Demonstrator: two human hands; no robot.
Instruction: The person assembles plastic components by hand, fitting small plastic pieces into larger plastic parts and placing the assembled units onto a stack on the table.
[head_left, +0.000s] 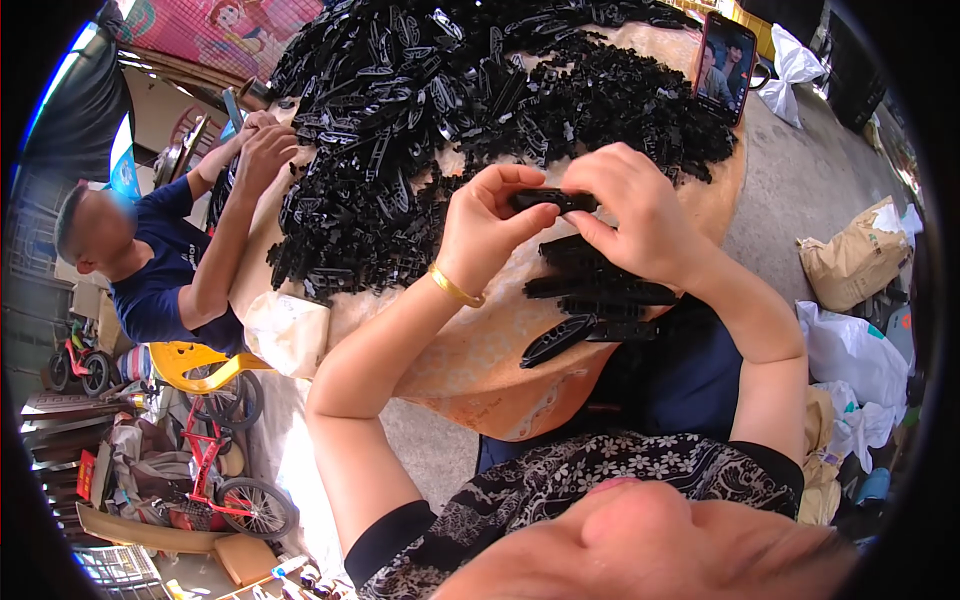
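Note:
Between my two hands is a small, elongated black plastic part (548, 199), held above the table. My left hand (485, 228) pinches its left end with thumb and fingers. At the other end, my right hand (632, 212) is closed on it, thumb below and fingers above. Fingers hide part of its outline. Just below my hands, several longer black plastic pieces (600, 292) lie stacked near the table's edge. Beyond my hands spreads a large heap of black plastic parts (430, 110), some long and glossy, others small and jagged.
The table has an orange patterned cloth (440, 350). A phone (722, 68) stands at its far right edge. At the left, a co-worker (170, 250) sits with both hands at the heap. A white bag (287, 333) hangs at the left edge; sacks (855, 255) stand at right.

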